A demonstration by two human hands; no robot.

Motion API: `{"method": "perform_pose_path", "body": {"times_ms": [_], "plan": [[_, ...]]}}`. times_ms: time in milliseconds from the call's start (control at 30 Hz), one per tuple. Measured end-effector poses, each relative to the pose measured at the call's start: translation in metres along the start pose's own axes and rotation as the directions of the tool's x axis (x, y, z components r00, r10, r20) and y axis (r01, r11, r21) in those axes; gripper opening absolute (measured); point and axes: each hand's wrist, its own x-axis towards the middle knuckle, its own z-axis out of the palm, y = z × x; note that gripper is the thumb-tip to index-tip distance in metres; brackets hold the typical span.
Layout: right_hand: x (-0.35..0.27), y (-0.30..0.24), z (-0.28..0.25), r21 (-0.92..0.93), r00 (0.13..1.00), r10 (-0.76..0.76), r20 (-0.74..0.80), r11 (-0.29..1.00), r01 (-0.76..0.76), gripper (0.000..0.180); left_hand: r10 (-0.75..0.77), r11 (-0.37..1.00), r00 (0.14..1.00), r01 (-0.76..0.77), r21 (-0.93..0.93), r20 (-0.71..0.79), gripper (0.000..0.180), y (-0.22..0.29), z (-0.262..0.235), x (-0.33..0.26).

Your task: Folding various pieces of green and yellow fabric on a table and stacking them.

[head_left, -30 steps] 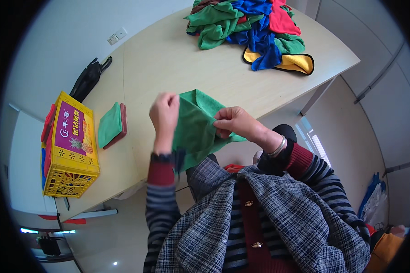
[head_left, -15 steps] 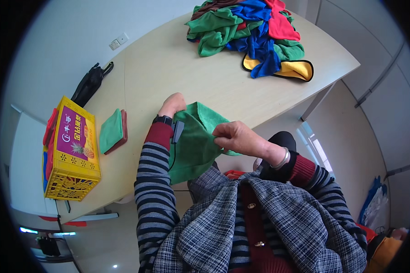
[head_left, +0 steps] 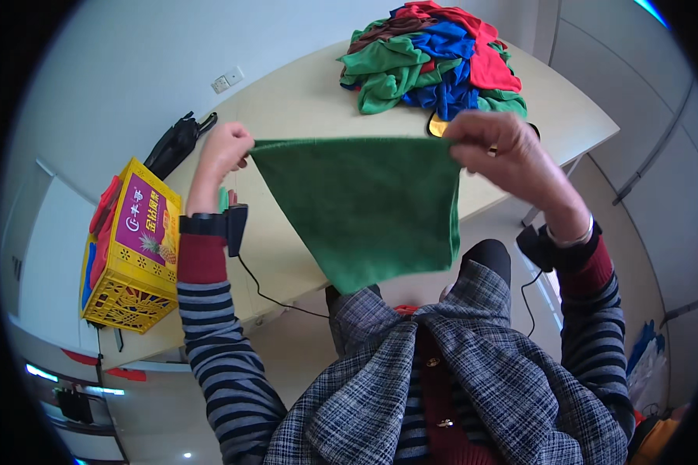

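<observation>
A green cloth (head_left: 368, 209) hangs stretched between my two hands, its upper edge taut and its lower part draping over the table's near edge toward my lap. My left hand (head_left: 226, 151) pinches its upper left corner, and my right hand (head_left: 500, 147) grips the upper right corner. The right hand is slightly smeared by motion. Behind my left wrist, a small stack of folded cloths (head_left: 223, 199) is mostly hidden; a green and a brownish-red edge show.
At the table's (head_left: 287, 108) far side lies a heap of green, blue, red and brown cloths (head_left: 442, 58), a yellow black-edged cloth (head_left: 437, 125) beneath. A yellow crate (head_left: 132, 298) holding cloths stands at the left, near a black folded umbrella (head_left: 174, 146).
Both hands have moved apart and up, drawing the bunched green cloth out into a stretched sheet. The view has shifted slightly, and my left arm now covers most of the folded stack.
</observation>
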Motion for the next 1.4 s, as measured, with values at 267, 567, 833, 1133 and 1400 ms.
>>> {"method": "perform_pose_path", "body": {"times_ms": [267,567,833,1133,1400], "plan": [[0.046,-0.007,-0.033,-0.347,0.927,-0.290,-0.240,0.917,0.197,0.011,0.069,0.960,0.945,-0.151,-0.237,-0.320,0.012,0.036,-0.071,-0.018],[0.079,-0.011,-0.015,-0.460,0.929,-0.337,-0.150,0.856,0.236,0.012,-0.047,0.962,0.904,-0.073,-0.261,-0.426,0.012,0.002,-0.088,-0.008],[0.101,0.009,0.010,-0.390,0.946,-0.280,-0.161,0.899,0.200,0.012,-0.173,0.877,0.951,0.030,-0.479,-0.256,0.016,-0.038,-0.089,0.004],[0.127,0.046,-0.018,-0.533,0.929,-0.176,-0.327,0.845,-0.028,0.013,-0.071,0.750,0.981,-0.066,-0.658,-0.180,0.018,-0.003,-0.043,0.045],[0.102,0.024,-0.022,-0.699,0.805,-0.464,-0.369,0.709,0.089,0.010,0.014,0.594,0.968,-0.211,-0.777,-0.252,0.016,-0.009,-0.015,0.065]]}}
